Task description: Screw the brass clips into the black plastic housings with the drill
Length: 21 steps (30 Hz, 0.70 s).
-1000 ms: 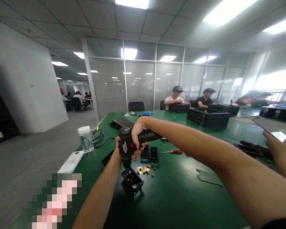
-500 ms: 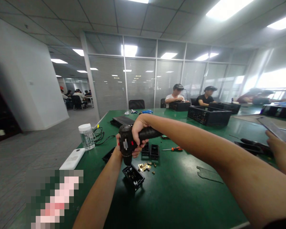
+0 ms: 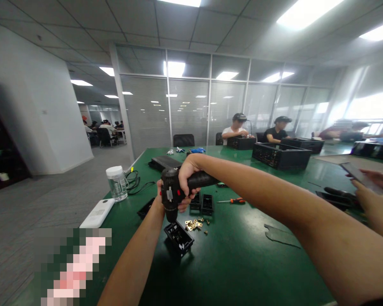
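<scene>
A black cordless drill (image 3: 170, 195) points down over a small black plastic box (image 3: 178, 238) on the green table (image 3: 236, 259). My right hand (image 3: 187, 173) is wrapped round the drill's handle. My left hand (image 3: 158, 196) grips the drill's body from behind and is mostly hidden by it. A heap of small brass parts (image 3: 195, 224) lies just right of the box. Two more black boxes (image 3: 202, 202) stand behind the heap.
A clear jar with a white lid (image 3: 116, 182), a white flat device (image 3: 97, 213) and black cables (image 3: 134, 182) sit at the left edge. An orange-handled screwdriver (image 3: 232, 200) lies mid-table. Another person's hand (image 3: 368, 199) holds a flat sheet at right. Black crates (image 3: 281, 156) and seated people are farther back.
The drill and both my hands stay in place over the box. The other person's hand with the sheet at right has shifted slightly.
</scene>
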Tool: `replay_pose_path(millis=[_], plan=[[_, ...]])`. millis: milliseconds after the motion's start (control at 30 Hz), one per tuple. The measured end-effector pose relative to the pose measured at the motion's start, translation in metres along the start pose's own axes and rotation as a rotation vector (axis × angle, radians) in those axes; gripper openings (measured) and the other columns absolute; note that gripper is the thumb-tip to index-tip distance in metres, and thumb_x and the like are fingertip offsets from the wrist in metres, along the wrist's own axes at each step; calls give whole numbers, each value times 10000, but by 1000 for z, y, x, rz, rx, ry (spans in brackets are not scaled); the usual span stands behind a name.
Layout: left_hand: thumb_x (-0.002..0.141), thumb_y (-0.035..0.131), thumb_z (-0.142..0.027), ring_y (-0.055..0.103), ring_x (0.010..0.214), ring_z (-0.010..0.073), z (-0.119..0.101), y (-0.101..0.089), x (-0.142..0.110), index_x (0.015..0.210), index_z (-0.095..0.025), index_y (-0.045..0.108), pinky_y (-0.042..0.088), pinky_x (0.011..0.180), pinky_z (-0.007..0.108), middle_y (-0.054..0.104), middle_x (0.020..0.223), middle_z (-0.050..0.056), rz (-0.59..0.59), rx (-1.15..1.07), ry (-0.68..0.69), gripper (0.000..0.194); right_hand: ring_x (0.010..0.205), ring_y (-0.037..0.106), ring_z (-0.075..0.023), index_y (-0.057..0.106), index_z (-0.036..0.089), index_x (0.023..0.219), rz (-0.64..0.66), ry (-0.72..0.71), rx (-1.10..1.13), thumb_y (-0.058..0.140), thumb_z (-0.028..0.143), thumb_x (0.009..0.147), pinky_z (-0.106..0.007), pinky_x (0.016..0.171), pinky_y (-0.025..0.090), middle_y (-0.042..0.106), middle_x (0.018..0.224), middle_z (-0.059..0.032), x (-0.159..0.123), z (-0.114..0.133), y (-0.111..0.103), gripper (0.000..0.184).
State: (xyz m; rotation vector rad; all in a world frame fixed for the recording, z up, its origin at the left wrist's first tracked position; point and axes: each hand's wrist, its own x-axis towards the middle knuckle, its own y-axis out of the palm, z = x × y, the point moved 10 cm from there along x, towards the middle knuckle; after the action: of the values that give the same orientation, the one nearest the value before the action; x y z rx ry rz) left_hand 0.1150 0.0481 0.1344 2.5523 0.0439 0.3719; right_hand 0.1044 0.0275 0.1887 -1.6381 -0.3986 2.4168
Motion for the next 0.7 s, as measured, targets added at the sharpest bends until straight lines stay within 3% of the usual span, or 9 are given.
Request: replay_pose_path(millis=[133,433,700], plan=[[373,727,-706,549,606,193,4,15,1,1149,-49,518,422,565,319,570,783,66,95,40,-89,1038,566,606,-94,623,69,768,22,58,62,713,134,703,-187,543,544,639,727,-30,7,-8,-3,128],[414,697,-714,527,596,180,0,16,0,1080,-60,557,403,558,315,554,761,54,75,66,-62,943,591,600,-96,618,76,796,24,88,112,697,139,703,-182,540,540,632,758,-41,7,-11,-6,137],[400,679,-756,531,586,188,-2,15,0,1132,-55,532,404,549,319,565,765,61,50,61,-51,1025,582,603,-100,626,78,831,35,104,94,686,119,704,-191,544,540,634,744,-32,11,-13,-9,146]])
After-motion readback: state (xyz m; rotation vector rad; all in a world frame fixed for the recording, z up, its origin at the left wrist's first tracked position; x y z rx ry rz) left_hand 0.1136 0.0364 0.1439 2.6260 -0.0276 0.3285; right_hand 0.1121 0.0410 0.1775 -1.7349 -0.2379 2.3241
